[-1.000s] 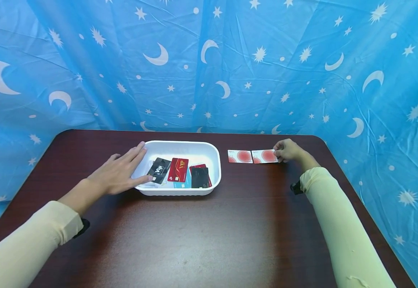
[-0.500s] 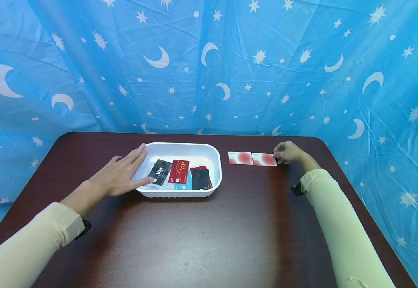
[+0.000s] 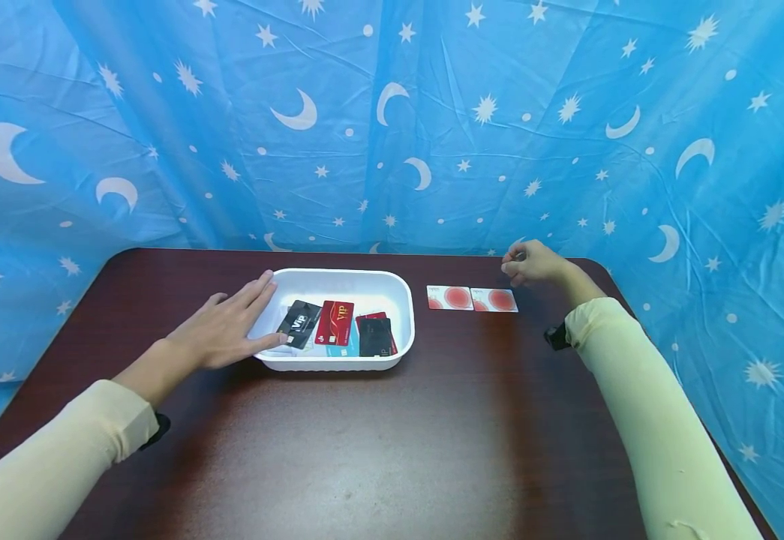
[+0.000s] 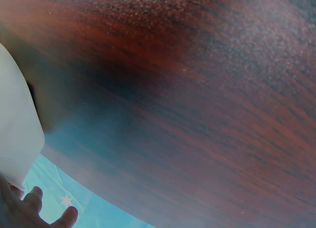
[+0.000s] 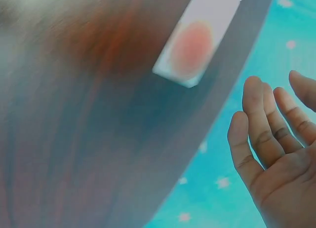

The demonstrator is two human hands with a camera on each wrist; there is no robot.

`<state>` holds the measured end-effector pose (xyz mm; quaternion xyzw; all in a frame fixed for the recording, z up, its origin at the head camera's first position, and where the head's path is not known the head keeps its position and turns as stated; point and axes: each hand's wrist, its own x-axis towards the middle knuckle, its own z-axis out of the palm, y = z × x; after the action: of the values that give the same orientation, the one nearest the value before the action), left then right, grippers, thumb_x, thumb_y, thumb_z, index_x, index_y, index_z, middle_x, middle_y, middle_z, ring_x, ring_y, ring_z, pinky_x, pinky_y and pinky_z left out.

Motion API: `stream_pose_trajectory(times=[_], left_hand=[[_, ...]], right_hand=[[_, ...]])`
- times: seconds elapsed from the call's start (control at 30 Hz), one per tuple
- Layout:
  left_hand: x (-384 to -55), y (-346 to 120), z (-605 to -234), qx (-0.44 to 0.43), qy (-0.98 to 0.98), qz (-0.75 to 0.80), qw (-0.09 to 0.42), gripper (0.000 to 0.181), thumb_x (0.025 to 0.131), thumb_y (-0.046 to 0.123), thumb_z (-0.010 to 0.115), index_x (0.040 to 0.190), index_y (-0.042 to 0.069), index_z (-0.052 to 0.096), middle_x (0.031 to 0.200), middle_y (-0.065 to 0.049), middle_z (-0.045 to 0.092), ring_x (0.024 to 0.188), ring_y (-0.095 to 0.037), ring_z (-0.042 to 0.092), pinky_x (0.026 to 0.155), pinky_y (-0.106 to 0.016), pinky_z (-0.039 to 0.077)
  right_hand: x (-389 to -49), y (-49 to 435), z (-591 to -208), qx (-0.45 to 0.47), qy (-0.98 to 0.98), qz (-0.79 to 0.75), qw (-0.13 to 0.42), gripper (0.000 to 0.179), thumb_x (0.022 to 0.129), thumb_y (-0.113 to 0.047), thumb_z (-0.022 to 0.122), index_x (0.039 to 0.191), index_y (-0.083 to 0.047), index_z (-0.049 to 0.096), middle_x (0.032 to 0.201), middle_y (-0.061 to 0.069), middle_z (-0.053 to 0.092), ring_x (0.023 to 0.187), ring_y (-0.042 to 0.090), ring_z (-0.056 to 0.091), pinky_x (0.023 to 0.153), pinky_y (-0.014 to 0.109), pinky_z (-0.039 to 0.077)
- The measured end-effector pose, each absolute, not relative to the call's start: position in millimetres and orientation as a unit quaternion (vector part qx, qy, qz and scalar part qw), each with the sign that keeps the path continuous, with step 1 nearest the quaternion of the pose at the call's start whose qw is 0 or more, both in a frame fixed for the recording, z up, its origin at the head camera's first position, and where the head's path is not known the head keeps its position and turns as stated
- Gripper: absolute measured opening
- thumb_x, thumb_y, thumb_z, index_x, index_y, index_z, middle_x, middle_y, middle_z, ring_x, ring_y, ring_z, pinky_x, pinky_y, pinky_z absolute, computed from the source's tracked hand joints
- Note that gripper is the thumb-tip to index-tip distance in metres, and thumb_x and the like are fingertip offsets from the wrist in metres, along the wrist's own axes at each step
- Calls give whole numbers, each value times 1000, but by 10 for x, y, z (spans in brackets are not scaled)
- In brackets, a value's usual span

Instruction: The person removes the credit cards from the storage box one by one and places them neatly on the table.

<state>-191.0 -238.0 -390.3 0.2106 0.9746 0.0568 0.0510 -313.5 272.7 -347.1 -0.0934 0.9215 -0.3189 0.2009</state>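
My left hand [image 3: 229, 326] rests with straight fingers on the left rim of a white plastic tray [image 3: 337, 364]. Inside the tray lie a black VIP card [image 3: 299, 324], a red VIP card [image 3: 334, 323], another dark card [image 3: 375, 337] and others partly covered. To the right of the tray, two white cards with red circles lie side by side: a left card [image 3: 449, 298] and a right card [image 3: 494, 300]. Just above and beyond the right card hovers my right hand [image 3: 533, 264], its fingers loosely bent and holding nothing. The right wrist view shows those fingers [image 5: 254, 124] apart from the card [image 5: 191, 49].
Everything stands on a dark brown wooden table [image 3: 378, 442] with rounded far corners. A blue curtain [image 3: 337, 172] with moons and stars hangs right behind the table's far edge and along both sides.
My right hand has let go of the right card's edge and lifted up and away from it. That card has straightened slightly beside the other. My left hand stays on the tray.
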Motion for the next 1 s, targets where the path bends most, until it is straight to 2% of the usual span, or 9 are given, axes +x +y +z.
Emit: stream_pose_trajectory(times=[0.17,0.43,0.77,1.0], left_hand=[[-1909,-2384,-3910,210,975,56,53,98,92,66,50,157,0,19,163,-22,16,146,-43,25,107,-71,27],[-1920,-2394,-3924,211,974,58,52,98,92,66,50,157,0,20,163,-23,16,146,-44,25,107,-71,27],[-1926,-2395,-3910,212,974,60,52,98,91,67,50,157,1,20,163,-22,15,146,-43,25,107,-70,27],[-1930,-2382,-3902,213,974,52,51,97,92,66,49,157,0,19,163,-22,15,146,-43,25,107,-70,29]], right_hand=[[-3182,2417,-3261,-140,920,-301,210,30,102,-12,54,121,10,55,104,25,67,86,32,71,73,39,57],[-3171,1858,-3056,-233,898,-285,242,34,99,-12,60,126,8,57,110,25,70,92,34,72,85,46,55],[-3052,1378,-3016,-285,879,-285,254,36,95,-13,66,126,5,59,108,18,73,98,34,71,89,42,55],[-3051,1155,-3069,-315,862,-292,268,34,94,-9,65,125,7,60,108,20,73,99,31,71,91,41,54]])
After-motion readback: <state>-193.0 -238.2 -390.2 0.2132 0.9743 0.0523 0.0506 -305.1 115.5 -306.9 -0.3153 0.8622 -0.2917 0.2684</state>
